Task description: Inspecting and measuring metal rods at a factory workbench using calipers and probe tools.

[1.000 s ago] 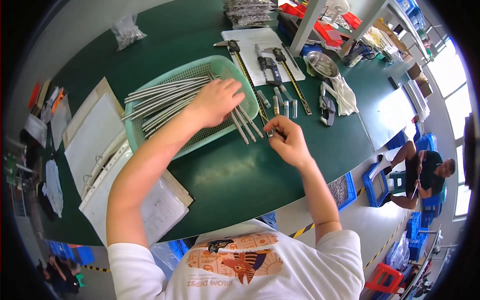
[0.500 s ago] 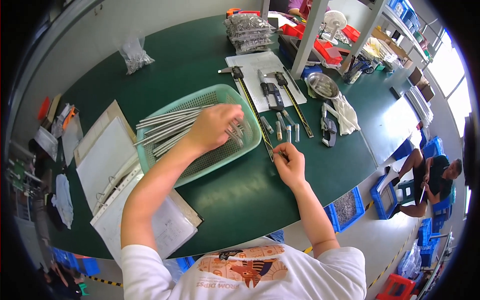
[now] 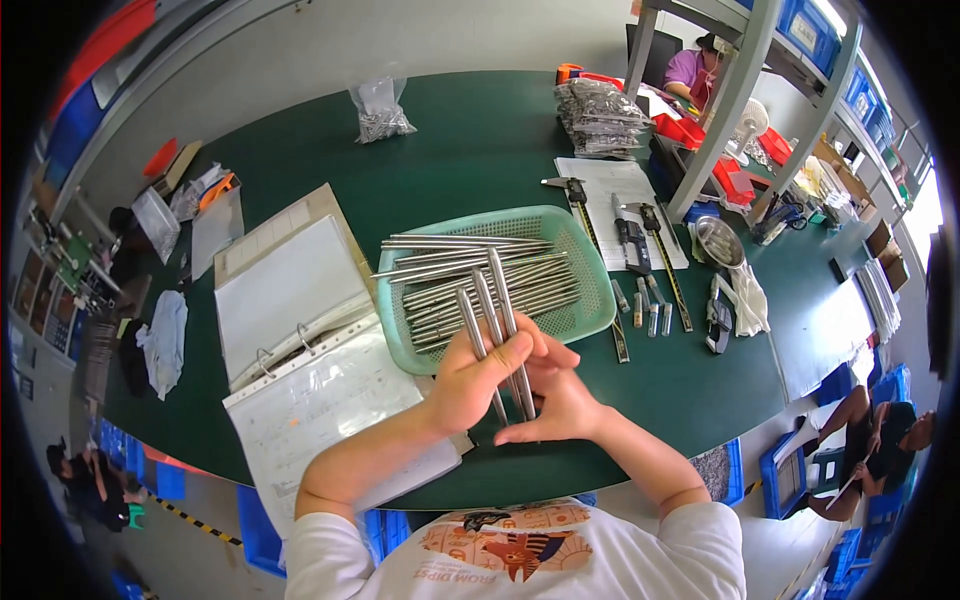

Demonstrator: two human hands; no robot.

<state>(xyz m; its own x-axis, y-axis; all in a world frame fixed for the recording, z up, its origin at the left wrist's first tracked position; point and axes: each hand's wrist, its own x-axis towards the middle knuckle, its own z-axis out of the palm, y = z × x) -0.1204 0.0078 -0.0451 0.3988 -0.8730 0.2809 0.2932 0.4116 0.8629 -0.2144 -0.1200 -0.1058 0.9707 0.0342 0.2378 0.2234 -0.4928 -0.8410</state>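
Three shiny metal rods (image 3: 482,300) stand tilted above the near edge of a green plastic basket (image 3: 600,318). My left hand (image 3: 487,362) is closed round them at mid-length, thumb in front. My right hand (image 3: 563,405) cups their lower ends, thumb stretched out beneath and fingers partly hidden behind the rods and my left hand. More metal rods (image 3: 440,298) lie in the basket, some poking over its left rim. Right of it are two long digital calipers (image 3: 655,230), a digital micrometer (image 3: 628,235) and several small clear tubes (image 3: 653,318).
An open ring binder (image 3: 290,300) with papers lies left of the basket. To the right are another micrometer (image 3: 718,318), a white glove (image 3: 748,300) and a metal bowl (image 3: 722,240). Bagged parts (image 3: 600,118) are stacked at the back, near a shelf post (image 3: 725,110). Other people sit farther off.
My left hand has come out of the basket toward me with three rods. My right hand has left the caliper's end and joined it. The whole view has shifted.
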